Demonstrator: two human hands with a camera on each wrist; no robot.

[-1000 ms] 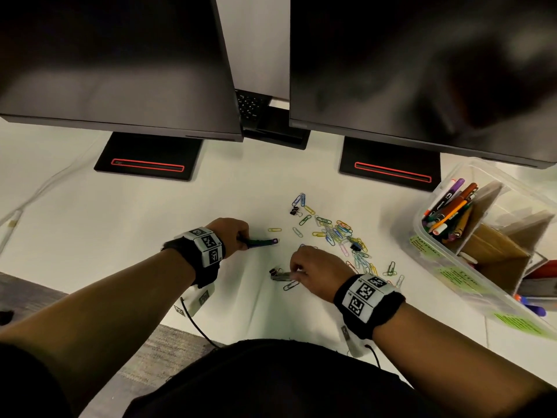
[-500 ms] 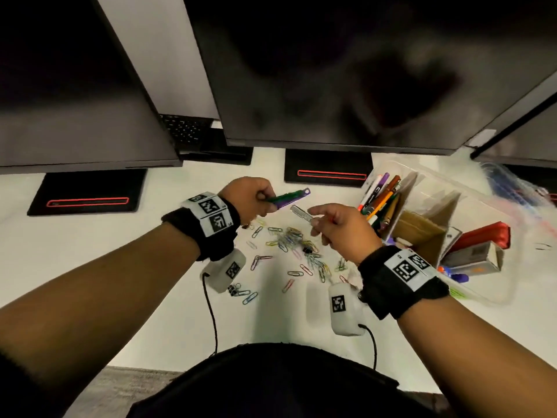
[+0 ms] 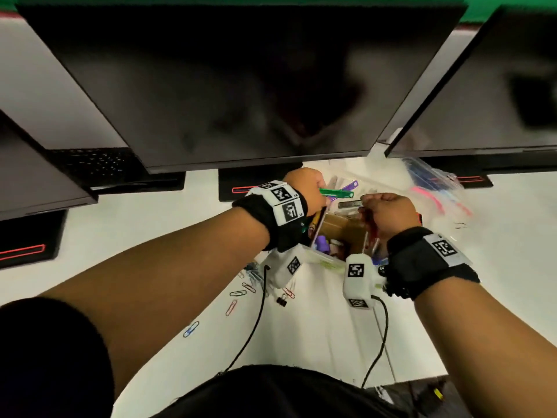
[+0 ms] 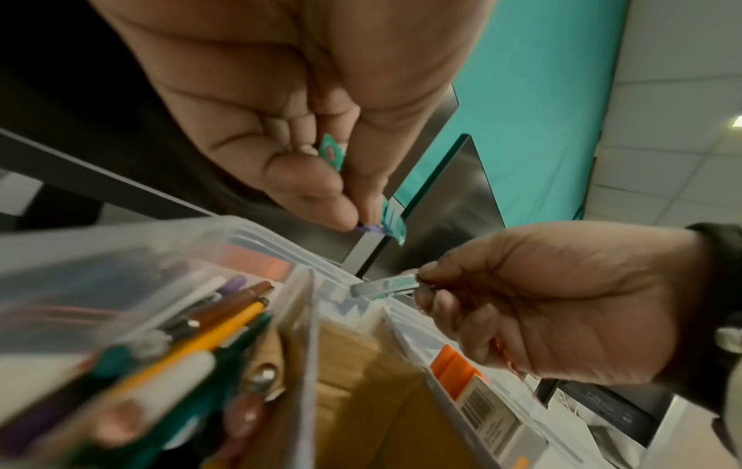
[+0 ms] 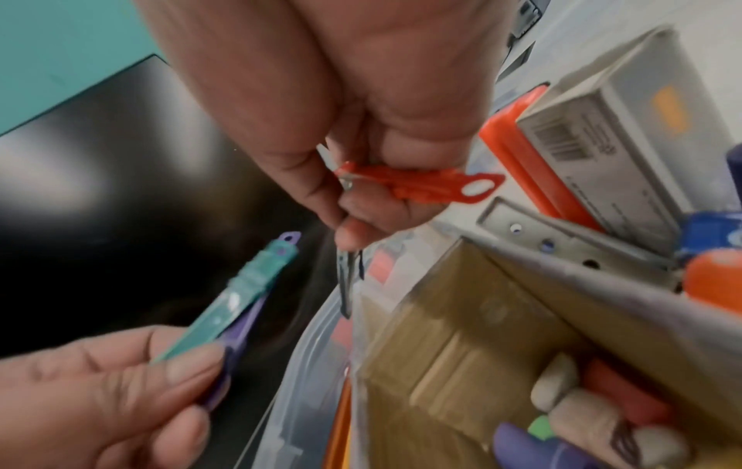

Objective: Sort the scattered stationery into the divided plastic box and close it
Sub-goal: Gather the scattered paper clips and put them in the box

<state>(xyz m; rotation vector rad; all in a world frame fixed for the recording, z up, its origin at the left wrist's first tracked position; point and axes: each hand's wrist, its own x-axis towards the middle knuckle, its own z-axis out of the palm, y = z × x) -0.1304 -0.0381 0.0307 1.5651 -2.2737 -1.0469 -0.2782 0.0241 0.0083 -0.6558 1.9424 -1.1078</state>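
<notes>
My left hand [image 3: 315, 194] pinches a green cutter [image 3: 336, 193] and a purple cutter [image 3: 349, 186] together, held above the back of the clear divided box [image 3: 324, 262]. My right hand [image 3: 367, 204] grips a grey metal cutter [image 3: 349, 204] at its fingertips and a red cutter [image 5: 421, 187] in the palm, over the cardboard-lined middle compartment [image 4: 361, 365]. Pens [image 4: 201, 333] fill the left compartment. In the right wrist view the green cutter [image 5: 241, 301] lies on top of the purple one [image 5: 237, 336]. Coloured paper clips [image 3: 238, 294] and a black binder clip [image 3: 281, 300] lie on the white desk.
Three dark monitors [image 3: 241, 86] overhang the back of the desk, close above the box. A clear bag with pink items [image 3: 437, 197] lies right of the box. An orange case and a grey staple box [image 5: 602, 127] sit in the right compartment. Wrist camera cables [image 3: 253, 327] hang down.
Both hands have lifted off the desk and moved right, from above the paper clips to above the box, still holding the cutters. The head view has swung right.
</notes>
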